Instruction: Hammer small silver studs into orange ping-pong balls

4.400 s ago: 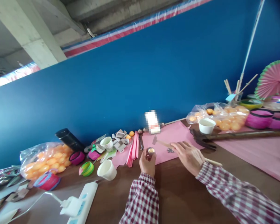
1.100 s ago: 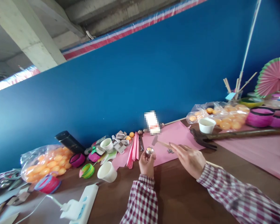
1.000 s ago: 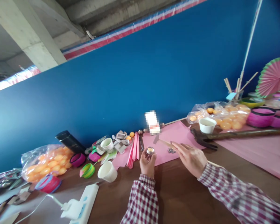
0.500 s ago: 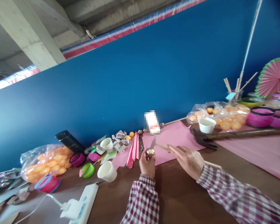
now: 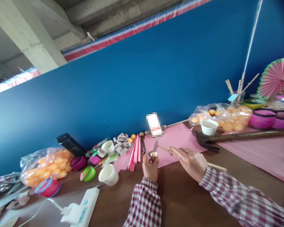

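Note:
My left hand point(image 5: 150, 167) is closed around a small shiny silver round piece point(image 5: 153, 154) with a pale yellow centre facing up. Just above it a grey, pointed, blade-like piece point(image 5: 156, 145) shows; whether my fingers touch it I cannot tell. My right hand point(image 5: 189, 160) pinches a thin wooden stick point(image 5: 164, 148), whose tip points left toward the silver piece. The stick's other end comes out behind my right wrist. Pink paper point(image 5: 177, 138) lies under and beyond both hands.
A hammer point(image 5: 241, 136) lies to the right, beside a white cup point(image 5: 209, 127) and a bag of orange balls point(image 5: 232, 123). On the left stand another white cup point(image 5: 109, 175), a power strip point(image 5: 88, 201) and a second bag of orange balls point(image 5: 52, 167). A blue partition point(image 5: 123, 78) rises behind.
My left hand and the silver piece have shifted very slightly right and down. My right hand stays nearly in place with the stick.

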`<state>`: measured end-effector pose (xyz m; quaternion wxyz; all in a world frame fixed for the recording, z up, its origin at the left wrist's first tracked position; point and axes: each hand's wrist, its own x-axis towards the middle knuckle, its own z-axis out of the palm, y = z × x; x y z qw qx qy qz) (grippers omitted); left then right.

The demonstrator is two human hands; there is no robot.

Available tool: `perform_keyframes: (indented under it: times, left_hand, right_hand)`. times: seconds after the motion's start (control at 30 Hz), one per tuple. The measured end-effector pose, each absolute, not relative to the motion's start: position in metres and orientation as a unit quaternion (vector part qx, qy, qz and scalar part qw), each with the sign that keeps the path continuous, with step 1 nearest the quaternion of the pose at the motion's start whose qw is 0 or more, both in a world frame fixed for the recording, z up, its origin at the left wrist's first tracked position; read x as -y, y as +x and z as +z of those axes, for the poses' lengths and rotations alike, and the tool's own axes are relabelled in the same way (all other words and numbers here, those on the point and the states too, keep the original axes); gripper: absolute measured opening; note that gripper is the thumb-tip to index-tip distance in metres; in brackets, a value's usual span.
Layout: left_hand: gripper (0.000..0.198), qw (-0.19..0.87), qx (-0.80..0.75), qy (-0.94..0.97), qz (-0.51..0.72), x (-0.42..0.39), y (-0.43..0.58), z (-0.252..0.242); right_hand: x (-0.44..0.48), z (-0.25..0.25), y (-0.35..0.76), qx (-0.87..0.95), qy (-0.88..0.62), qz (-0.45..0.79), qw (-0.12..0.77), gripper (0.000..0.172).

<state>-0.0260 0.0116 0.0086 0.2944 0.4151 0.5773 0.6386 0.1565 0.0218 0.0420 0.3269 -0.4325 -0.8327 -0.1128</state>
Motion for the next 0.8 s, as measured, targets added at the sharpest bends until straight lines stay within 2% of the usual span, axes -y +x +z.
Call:
perform_keyframes:
  times: [0.17, 0.33, 0.5, 0.63, 0.8]
  left_hand:
    - [0.043, 0.309, -0.565, 0.407, 0.648, -0.0101, -0.0226, 0.013]
    - [0.041, 0.284, -0.576, 0.435, 0.631, -0.0104, -0.0239, 0.0083]
    - [0.041, 0.272, -0.586, 0.431, 0.63, -0.0104, -0.0255, 0.0076]
    - [0.041, 0.291, -0.582, 0.438, 0.621, -0.0099, -0.0252, 0.0086]
    - [0.04, 0.265, -0.596, 0.43, 0.624, -0.0105, -0.0257, 0.0095]
  right_hand:
    - [-0.0211, 0.0435, 0.1571, 0.825, -0.44, -0.109, 0.336, 0.033]
    - [-0.0196, 0.0446, 0.1563, 0.843, -0.425, -0.132, 0.301, 0.034]
    - [-0.0182, 0.0445, 0.1557, 0.833, -0.427, -0.137, 0.324, 0.034]
    - [-0.0177, 0.0449, 0.1551, 0.85, -0.412, -0.14, 0.298, 0.035]
    - [-0.02, 0.0406, 0.1556, 0.829, -0.415, -0.155, 0.34, 0.036]
